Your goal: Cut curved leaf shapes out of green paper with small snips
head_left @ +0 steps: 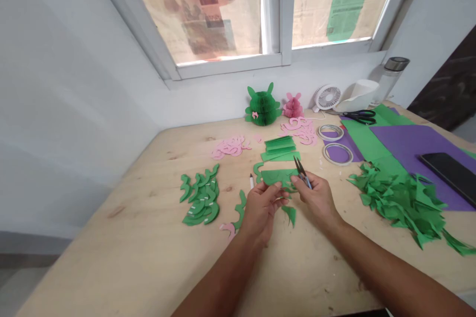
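Between my hands is a piece of green paper [279, 176], its lower edge cut into curves. My left hand [262, 205] pinches it from below. In my right hand [316, 195] are small scissors [302, 171], blades pointing up and away, and its fingertips meet the paper's right end. Below the paper lies a green scrap [289, 215]. Just beyond it are a stack of green paper strips [279, 146] and a green curved cutout [257, 171]. A white pen with a dark tip [252, 181] lies left of the paper. A wavy green cutout [240, 210] is partly hidden behind my left hand.
Green cutouts [201, 195] and pink cutouts [230, 147] lie left. Green scraps [405, 203], tape rolls [337, 154], black scissors [359, 117], purple paper [416, 143] and a phone [451, 174] lie right. Against the wall stand green and pink paper figures [263, 109], a fan [327, 97] and a bottle [390, 79].
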